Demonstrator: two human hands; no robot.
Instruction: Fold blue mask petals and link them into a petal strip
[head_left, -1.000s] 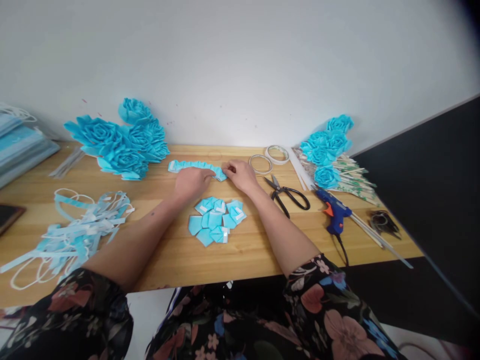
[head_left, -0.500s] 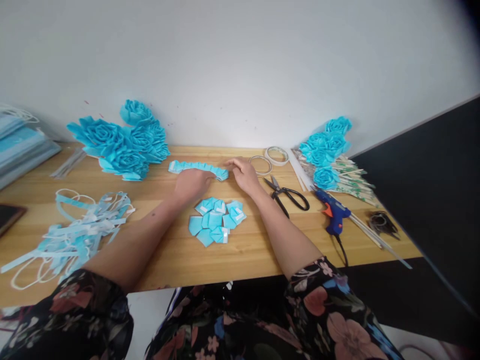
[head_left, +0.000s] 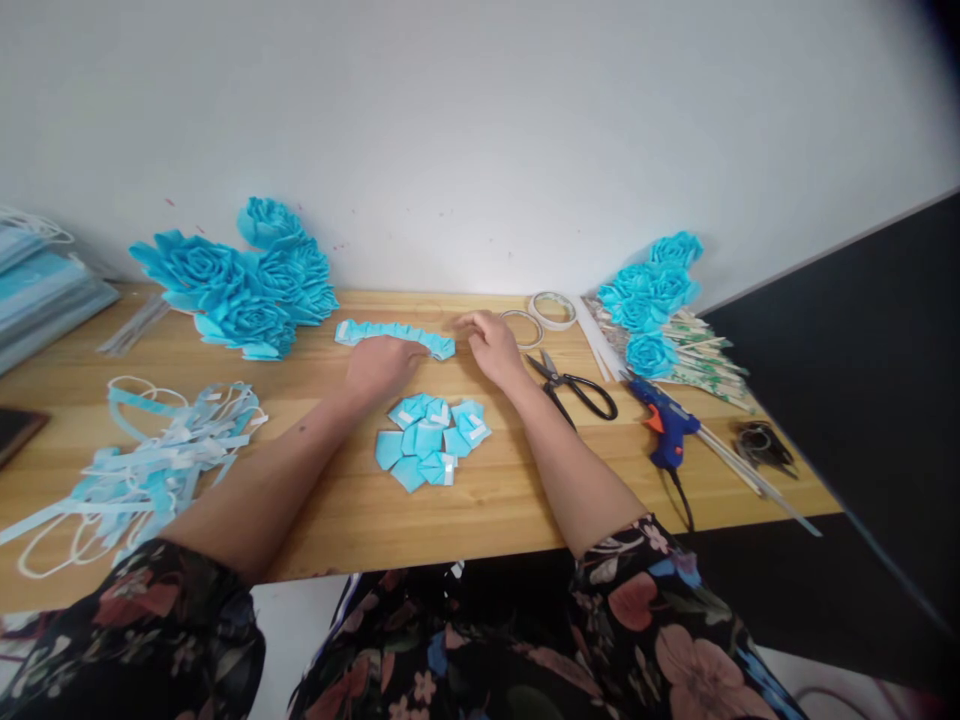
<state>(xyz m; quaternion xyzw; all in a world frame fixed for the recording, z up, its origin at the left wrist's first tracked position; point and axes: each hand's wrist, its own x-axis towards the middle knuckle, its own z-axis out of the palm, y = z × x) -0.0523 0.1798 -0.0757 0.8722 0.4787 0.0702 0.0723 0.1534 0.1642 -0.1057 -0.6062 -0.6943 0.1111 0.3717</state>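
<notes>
Strip (head_left: 379,329): light blue, pleated, white-tipped | left fingers (head_left: 415,348): touching it, grip hidden | right fingers (head_left: 468,319): parted

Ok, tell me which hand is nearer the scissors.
Right: the right hand is just left of the scissors; the left hand is farther left, at the blue strip.

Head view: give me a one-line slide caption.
Left hand on a pleated blue strip, right hand beside its end.
</notes>
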